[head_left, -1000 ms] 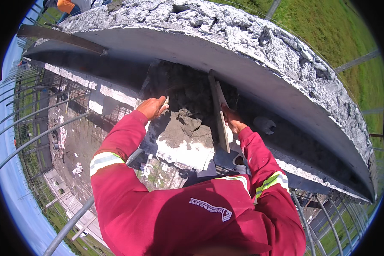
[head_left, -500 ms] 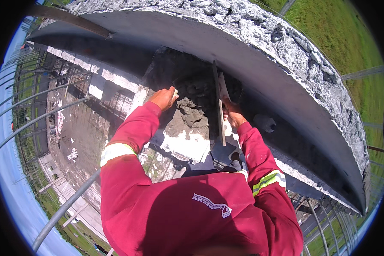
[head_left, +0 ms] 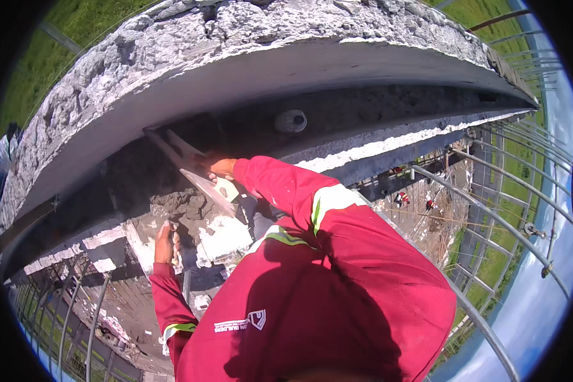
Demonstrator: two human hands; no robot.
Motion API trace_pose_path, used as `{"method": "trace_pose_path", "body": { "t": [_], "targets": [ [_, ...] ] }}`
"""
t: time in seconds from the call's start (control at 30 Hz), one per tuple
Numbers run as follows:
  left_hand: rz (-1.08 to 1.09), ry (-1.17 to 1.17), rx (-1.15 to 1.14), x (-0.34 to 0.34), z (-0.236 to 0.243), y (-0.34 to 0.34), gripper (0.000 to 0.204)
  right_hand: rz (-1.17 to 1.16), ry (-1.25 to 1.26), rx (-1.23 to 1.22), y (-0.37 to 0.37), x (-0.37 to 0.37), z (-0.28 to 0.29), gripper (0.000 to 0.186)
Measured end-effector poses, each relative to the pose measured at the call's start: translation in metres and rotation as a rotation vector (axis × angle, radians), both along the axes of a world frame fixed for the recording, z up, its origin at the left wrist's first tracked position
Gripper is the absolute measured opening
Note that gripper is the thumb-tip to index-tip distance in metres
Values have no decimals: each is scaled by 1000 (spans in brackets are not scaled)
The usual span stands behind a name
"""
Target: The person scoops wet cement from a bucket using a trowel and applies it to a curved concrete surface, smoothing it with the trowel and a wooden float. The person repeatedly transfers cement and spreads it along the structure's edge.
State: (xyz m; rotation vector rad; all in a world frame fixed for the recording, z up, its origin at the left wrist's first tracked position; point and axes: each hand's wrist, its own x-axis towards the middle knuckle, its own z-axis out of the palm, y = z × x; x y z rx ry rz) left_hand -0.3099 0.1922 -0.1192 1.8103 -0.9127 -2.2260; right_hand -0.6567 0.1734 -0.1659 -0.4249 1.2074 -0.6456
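Note:
My right hand (head_left: 218, 167) is closed on wooden boards (head_left: 207, 188) that stand at a slant in the dark concrete trough, against the inner wall. Lower and to the left, my left hand (head_left: 167, 242) has curled fingers on something pale and narrow that I cannot make out, at the trough's near edge. Between the hands lies grey wet mortar (head_left: 178, 205), lumpy and partly over a white, sunlit ledge (head_left: 219, 239). Farther right in the trough sits a white rounded container (head_left: 291, 121).
A rough-topped concrete wall (head_left: 267, 22) curves across the far side. Scaffold pipes (head_left: 496, 223) and rebar stand at right and lower left, with a long drop beside them. A co-worker's sleeve (head_left: 0, 159) shows at the left edge; people (head_left: 402, 198) are far below at right.
The view has swung to the right, bringing more trough and the people below into sight. My left hand now appears lower, below the mortar. My right hand still grips the boards.

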Motion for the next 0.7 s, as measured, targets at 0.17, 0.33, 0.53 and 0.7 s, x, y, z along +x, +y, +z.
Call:
{"method": "trace_pose_path", "body": {
  "t": [0.17, 0.33, 0.53, 0.7],
  "targets": [
    [186, 80, -126, -49, 32, 14, 30, -172, -280, 222, 27, 10, 20, 38],
    [-173, -629, -964, -55, 89, 47, 26, -289, -242, 68, 45, 3, 41, 30],
    [-405, -773, -899, -52, 113, 81, 34, -176, 43, 243, 48, -15, 31, 36],
    [-341, -344, -424, -39, 75, 41, 44, -216, -75, 185, 56, -11, 5, 36]
  ]
}}
